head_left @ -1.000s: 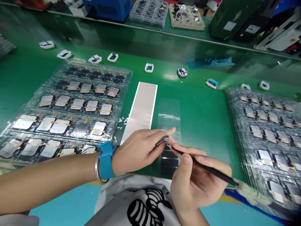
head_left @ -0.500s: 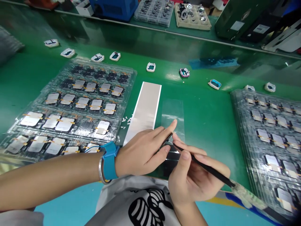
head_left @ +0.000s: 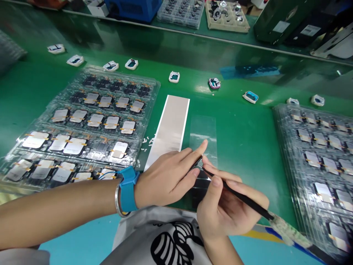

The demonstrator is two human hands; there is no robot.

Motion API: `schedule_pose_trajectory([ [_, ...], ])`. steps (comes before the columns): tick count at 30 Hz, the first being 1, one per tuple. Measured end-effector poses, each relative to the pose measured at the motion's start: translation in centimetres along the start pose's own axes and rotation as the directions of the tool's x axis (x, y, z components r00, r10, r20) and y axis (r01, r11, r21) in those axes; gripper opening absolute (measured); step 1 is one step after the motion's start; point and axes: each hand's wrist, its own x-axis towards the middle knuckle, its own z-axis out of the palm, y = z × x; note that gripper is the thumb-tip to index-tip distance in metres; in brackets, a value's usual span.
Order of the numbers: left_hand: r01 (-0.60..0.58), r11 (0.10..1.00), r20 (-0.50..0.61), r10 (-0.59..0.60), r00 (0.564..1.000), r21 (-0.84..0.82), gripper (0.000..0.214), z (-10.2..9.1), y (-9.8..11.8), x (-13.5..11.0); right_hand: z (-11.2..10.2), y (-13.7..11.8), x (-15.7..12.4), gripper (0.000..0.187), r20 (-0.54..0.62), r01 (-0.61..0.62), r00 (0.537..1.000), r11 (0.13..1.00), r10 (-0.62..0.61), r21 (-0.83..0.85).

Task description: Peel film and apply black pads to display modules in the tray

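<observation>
Over the green bench (head_left: 242, 125), the left fingers (head_left: 202, 147) pinched a thin dark sliver (head_left: 197, 162), too small to identify, between thumb and forefinger. The right fingers (head_left: 217, 180) gripped black tweezers (head_left: 237, 193), their tips just beside the sliver, though whether they touched it could not be told. The far end of the tweezers ran into a fuzzy pale wrap (head_left: 289, 230) at the edge of the right tray (head_left: 314, 165).

Between the left hand (head_left: 165, 182) and the right hand (head_left: 226, 209) lay dark strips (head_left: 200, 187) on a clear film (head_left: 202, 130). Beside the film was a long silvery strip (head_left: 168, 129) with white edges, and white flecks (head_left: 146, 141) were scattered along its left side. A blue wrist strap (head_left: 128, 187) and a silver bangle (head_left: 117, 200) circled the left wrist. The left tray (head_left: 93, 125) held rows of flat modules with orange tabs, like the right tray. Farther off, small white frames (head_left: 174, 77) were spaced along the bench, and a shelf (head_left: 179, 31) behind carried a blue box (head_left: 132, 7) and a tray of metal parts (head_left: 226, 15). A grey shirt (head_left: 176, 239) with a black print showed below the hands.
</observation>
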Motion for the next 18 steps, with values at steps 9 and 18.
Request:
schedule_pose_trajectory([
  [9,-0.016,0.998,-0.001,0.016,1.000,0.058,0.055,-0.05,0.05,0.05,0.40,0.03,0.14,0.035,-0.045,0.025,0.999,0.998,-0.023,0.053],
  [18,-0.021,0.999,0.002,0.021,1.000,0.049,0.055,-0.01,0.11,-0.08,0.48,0.17,0.20,0.031,-0.058,0.047,0.997,0.998,-0.048,-0.030],
])
